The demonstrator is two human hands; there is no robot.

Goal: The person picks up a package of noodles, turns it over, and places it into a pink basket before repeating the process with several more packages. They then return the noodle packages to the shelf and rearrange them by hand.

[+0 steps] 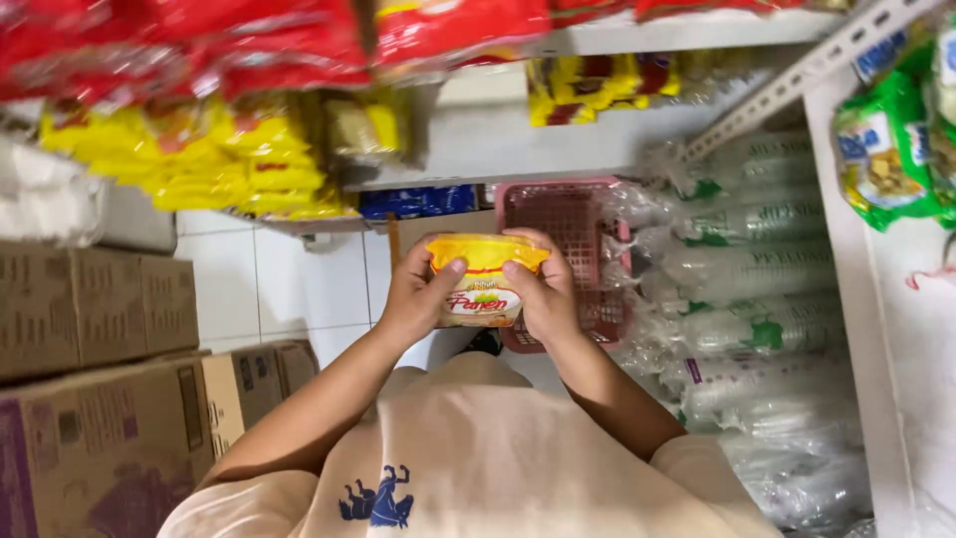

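Yellow noodle packet [485, 282] held up in mid-air, near the chest, in front of the pink basket [568, 224]. Left hand [413, 294] and right hand [543, 289] both closed around its sides, thumbs on the face. Best kept level and gripped lightly to avoid crushing. Shelves [518, 139] beyond, cardboard boxes [100, 379] left.
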